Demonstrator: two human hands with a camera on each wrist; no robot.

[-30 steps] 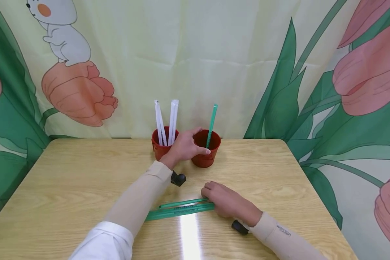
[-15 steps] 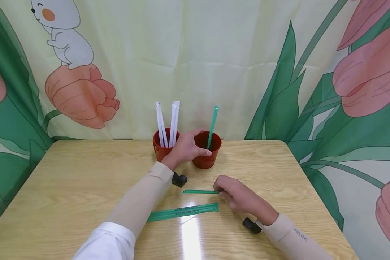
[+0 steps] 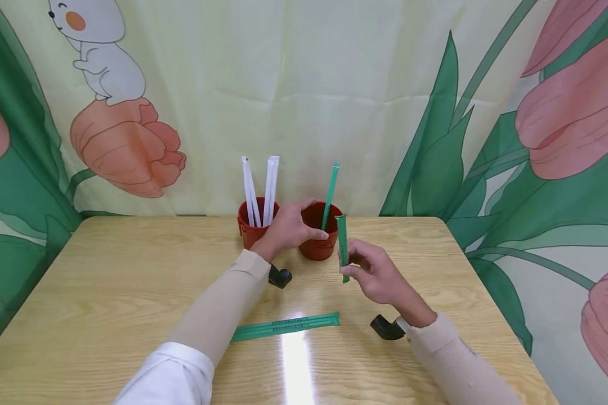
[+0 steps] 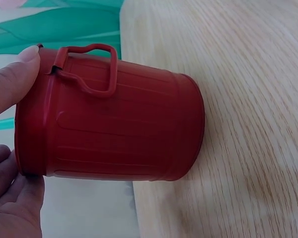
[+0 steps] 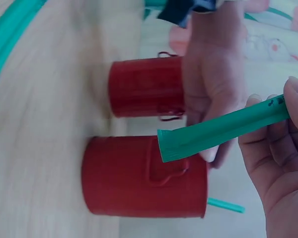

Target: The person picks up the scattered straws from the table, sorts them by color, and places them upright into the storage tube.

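My left hand (image 3: 290, 228) grips the rim of the right-hand red bucket (image 3: 316, 251), thumb and fingers spread to either side of it. One green-wrapped straw (image 3: 332, 188) stands in that bucket, leaning slightly right. In the left wrist view the small red metal bucket (image 4: 119, 124) shows its loop handle. Between thumb and fingers, my right hand (image 3: 377, 271) pinches another green-wrapped straw (image 3: 342, 244), almost upright, just right of the bucket. Its crimped lower end shows in the right wrist view, where the straw (image 5: 223, 129) points at the bucket's side.
A second red bucket (image 3: 246, 235), left of the first, holds several white-wrapped straws (image 3: 271, 188). Green-wrapped straws (image 3: 294, 326) lie side by side on the wooden table (image 3: 147, 270), partly behind my left forearm. A printed curtain (image 3: 334, 67) hangs along the far edge.
My right hand has picked a green-wrapped straw off the table, raised it and turned it from lying flat to nearly upright beside the bucket. My left hand stays on the rim.
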